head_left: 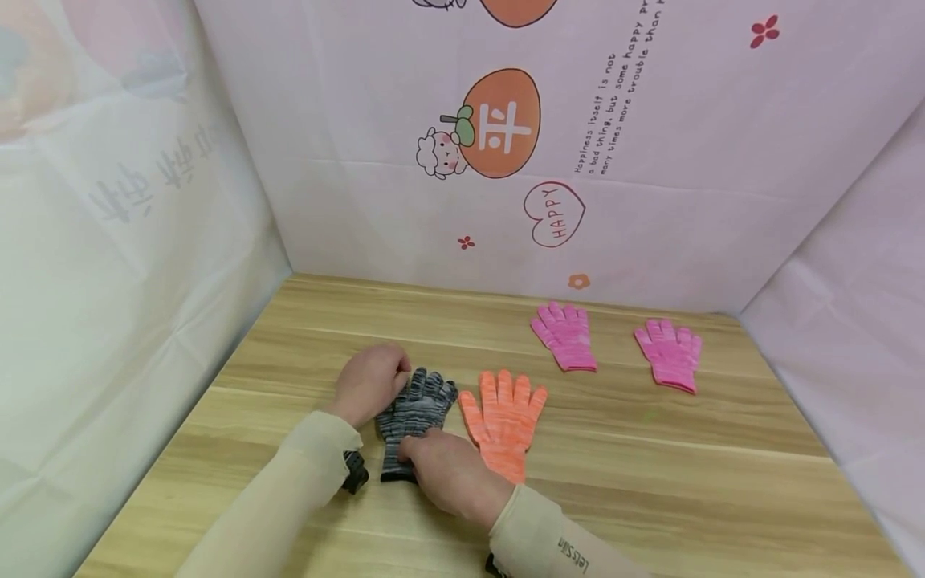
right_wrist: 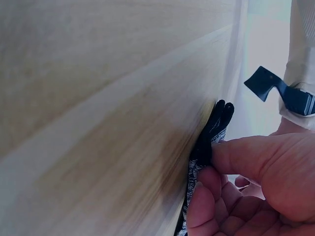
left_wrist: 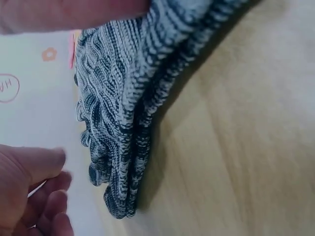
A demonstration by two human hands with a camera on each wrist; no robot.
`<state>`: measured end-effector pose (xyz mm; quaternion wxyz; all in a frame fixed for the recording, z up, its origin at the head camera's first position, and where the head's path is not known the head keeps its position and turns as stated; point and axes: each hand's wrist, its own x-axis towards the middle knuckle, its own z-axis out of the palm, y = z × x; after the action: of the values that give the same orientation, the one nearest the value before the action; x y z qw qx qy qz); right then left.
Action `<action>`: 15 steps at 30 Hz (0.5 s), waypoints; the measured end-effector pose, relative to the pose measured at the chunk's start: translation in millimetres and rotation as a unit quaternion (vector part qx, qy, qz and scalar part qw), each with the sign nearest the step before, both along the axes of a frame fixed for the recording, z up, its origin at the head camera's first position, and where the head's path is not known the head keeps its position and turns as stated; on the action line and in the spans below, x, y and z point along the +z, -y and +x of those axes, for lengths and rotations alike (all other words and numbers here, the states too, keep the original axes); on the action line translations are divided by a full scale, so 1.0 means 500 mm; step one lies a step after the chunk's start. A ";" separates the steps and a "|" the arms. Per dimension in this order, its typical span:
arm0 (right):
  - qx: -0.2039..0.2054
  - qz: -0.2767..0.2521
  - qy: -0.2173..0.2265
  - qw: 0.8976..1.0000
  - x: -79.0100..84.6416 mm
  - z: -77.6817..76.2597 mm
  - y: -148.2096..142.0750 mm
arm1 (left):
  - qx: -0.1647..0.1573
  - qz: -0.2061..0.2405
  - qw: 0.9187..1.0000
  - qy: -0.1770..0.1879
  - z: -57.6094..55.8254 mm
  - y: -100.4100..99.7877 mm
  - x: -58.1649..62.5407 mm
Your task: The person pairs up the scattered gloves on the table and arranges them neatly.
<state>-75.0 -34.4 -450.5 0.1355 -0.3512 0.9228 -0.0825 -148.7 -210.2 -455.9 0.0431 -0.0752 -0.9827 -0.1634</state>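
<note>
A grey-and-black knit glove (head_left: 417, 409) lies with its fingers pointing away and its black-edged cuff toward me. Two layers of knit (left_wrist: 132, 132) show along its side in the left wrist view. My right hand (head_left: 455, 474) pinches it near the cuff, thumb and index finger at the dark edge (right_wrist: 202, 152). Beside the glove's fingertips is my left hand (head_left: 372, 381), fingers loosely curled and holding nothing; the left wrist view has this hand (left_wrist: 34, 191) apart from the knit. Just right lies an orange glove (head_left: 506, 413), its cuff partly covered by my right hand.
Two pink gloves (head_left: 567, 337) (head_left: 672, 353) lie spread apart at the back right of the wood-grain table (head_left: 723, 482). Printed white cloth (head_left: 361, 160) hangs behind the table and along both sides.
</note>
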 end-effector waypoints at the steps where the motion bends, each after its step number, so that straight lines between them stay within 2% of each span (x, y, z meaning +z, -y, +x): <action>1: 0.001 0.000 0.001 1.000 0.000 0.000 0.000 | -0.016 -0.009 1.000 -0.003 0.002 -0.001 0.002; 3: 0.002 0.000 -0.002 1.000 0.000 -0.001 -0.001 | -0.036 -0.026 0.999 -0.004 0.006 -0.002 0.003; 6: 0.003 -0.003 -0.006 1.000 0.000 -0.001 -0.002 | -0.049 -0.043 0.998 -0.005 0.011 -0.003 0.000; 12: 0.004 -0.006 -0.011 1.000 -0.002 0.000 -0.002 | -0.046 -0.045 0.998 -0.015 0.013 -0.001 -0.010; 15: 0.003 -0.004 -0.008 1.000 -0.002 0.000 -0.001 | -0.040 -0.046 0.998 -0.009 0.011 0.002 -0.014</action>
<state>-75.1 -33.7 -451.3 0.1267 -0.3552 0.9224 -0.0833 -143.1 -211.0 -463.0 0.0421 -0.1180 -0.9850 -0.1190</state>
